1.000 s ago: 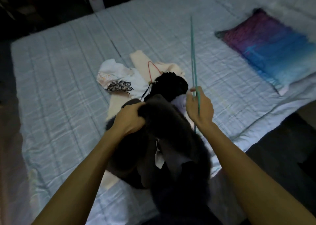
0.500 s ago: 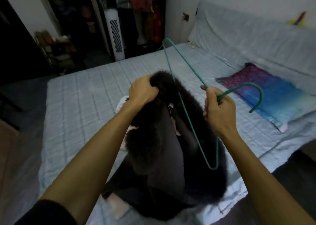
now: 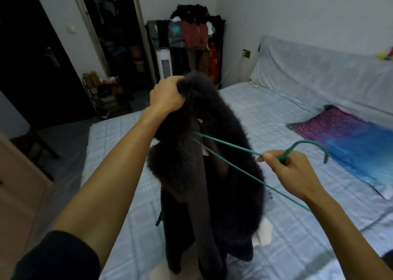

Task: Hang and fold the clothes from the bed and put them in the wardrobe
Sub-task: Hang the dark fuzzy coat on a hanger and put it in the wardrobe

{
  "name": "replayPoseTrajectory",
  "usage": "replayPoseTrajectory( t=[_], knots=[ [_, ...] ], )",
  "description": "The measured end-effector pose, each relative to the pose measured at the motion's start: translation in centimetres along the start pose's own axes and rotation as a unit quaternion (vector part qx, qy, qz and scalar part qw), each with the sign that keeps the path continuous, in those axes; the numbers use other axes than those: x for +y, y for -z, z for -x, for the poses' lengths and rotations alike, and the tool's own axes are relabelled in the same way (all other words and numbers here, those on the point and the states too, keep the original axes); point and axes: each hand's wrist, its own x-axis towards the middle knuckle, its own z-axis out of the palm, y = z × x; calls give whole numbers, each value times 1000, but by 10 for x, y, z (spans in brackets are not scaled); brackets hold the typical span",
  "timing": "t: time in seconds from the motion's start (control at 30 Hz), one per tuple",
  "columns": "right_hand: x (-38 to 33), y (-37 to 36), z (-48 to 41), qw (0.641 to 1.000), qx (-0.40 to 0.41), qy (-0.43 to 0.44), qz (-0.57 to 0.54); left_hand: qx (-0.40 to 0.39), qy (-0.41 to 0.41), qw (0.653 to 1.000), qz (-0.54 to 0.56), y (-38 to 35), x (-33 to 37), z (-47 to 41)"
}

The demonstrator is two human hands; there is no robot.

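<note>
dark fuzzy fleece jacket (image 3: 204, 173) hangs over the light blue checked bed (image 3: 276, 114), left hand (image 3: 168, 98) bunching its collar. right hand (image 3: 289, 171) grips the thin teal wire hanger (image 3: 234, 145) by its neck, one end poked inside the jacket.

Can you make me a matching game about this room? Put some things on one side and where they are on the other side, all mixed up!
Things:
1. fluffy dark coat
2. green hanger
3. purple-blue pillow
4. white tower fan

Places:
A. gripped by the right hand
B. lying on the bed
C. standing by the clothes rack
D. held up by the left hand

Pairs: 1-D, 2-A, 3-B, 4-C
</note>
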Motion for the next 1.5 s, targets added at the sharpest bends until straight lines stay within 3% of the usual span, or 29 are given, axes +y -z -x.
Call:
replayPoseTrajectory(
  t=[0.23,0.43,0.57,0.73,0.8,0.87,1.03,1.17,1.2,1.27,1.4,1.5],
  knots=[
    [-25,-41,-31,994,55,-29,95,-19,-92,989,-112,-9,4,12],
    [-48,-81,-48,994,96,-27,53,-14,-127,989,-67,-16,29,29],
    [-54,-96,-61,990,115,-76,31,-22,-142,989,-46,-13,29,35],
    [-44,-102,-67,989,143,-16,-28,-45,-237,969,-48,-16,-3,37],
    [-46,-103,-70,989,142,22,-45,-81,-234,967,-58,-18,-6,33],
    [-49,-100,-77,988,133,65,-40,-57,-238,966,-89,-21,-6,28],
    [-52,-96,-102,994,81,79,-1,-15,-182,975,-129,-28,-13,18],
    [-24,-101,-78,945,261,182,80,14,-117,987,-107,-39,-25,16],
    [-13,-107,-65,934,276,211,85,30,-108,989,-99,-42,-29,16],
    [9,-126,-39,945,209,239,76,57,-106,988,-96,-45,-32,16],
    [49,-158,-13,985,74,78,132,76,-138,983,-89,-51,-28,22],
    [66,-169,-11,978,89,-58,181,80,-142,983,-88,-53,-27,25]
  ],
)
